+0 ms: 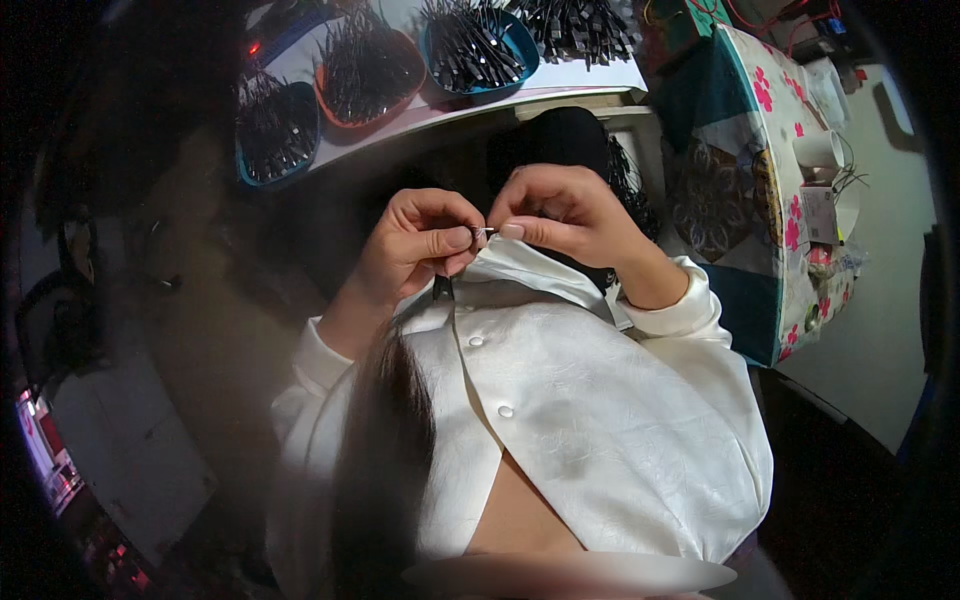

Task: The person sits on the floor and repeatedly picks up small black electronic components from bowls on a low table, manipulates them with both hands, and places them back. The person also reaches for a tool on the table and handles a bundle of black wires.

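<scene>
Close together in front of my chest, both hands work at one small piece. My left hand [425,240] is closed, its thumb and forefinger pinching a thin dark strand with a pale, shiny tip [484,231]. From the other side, my right hand [562,215] pinches at that tip with thumb and forefinger. What exactly the tip is stays too small to tell. A short black end [443,288] hangs beneath my left fingers, perhaps of the same strand. The left palm is hidden by curled fingers.
Bundles of thin black strands fill a blue basket [243,172], an orange basket [385,116] and a teal basket [525,72]. More lie in a loose pile [585,30] on the white table [590,80]. At right, a flowered cloth [765,190] covers another surface, with a white cup [818,150].
</scene>
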Motion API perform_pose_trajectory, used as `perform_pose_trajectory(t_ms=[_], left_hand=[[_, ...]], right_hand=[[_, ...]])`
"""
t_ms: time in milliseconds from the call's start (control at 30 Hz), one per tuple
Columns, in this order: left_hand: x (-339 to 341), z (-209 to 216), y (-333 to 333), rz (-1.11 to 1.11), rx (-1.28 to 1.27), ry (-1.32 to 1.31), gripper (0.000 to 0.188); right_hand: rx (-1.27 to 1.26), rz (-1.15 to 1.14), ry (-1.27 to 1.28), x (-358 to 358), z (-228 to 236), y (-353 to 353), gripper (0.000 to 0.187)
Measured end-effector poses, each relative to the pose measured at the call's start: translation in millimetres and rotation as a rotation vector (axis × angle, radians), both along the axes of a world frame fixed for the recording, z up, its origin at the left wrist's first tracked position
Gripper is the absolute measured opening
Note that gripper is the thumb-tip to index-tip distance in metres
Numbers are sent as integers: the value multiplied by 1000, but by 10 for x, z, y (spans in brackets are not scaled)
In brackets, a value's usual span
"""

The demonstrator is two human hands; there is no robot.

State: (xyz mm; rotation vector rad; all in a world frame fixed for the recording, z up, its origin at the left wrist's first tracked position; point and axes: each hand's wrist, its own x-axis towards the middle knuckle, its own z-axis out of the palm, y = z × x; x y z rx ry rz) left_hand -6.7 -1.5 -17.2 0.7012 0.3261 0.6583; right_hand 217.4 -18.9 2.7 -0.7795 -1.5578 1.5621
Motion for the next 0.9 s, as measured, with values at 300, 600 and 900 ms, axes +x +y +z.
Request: perform_pose_trajectory(t_ms=[300,600,900], left_hand=[[37,-118,-14,-170,-287,-248,13],[17,-87,-16,-263,-360,-239,16],[-3,174,-26,8,240,221,12]], right_hand=[[972,-147,-154,-60,20,178,23],[1097,-149,-186,-68,99,122,23],[628,-226,-121,-109,107,-120,16]])
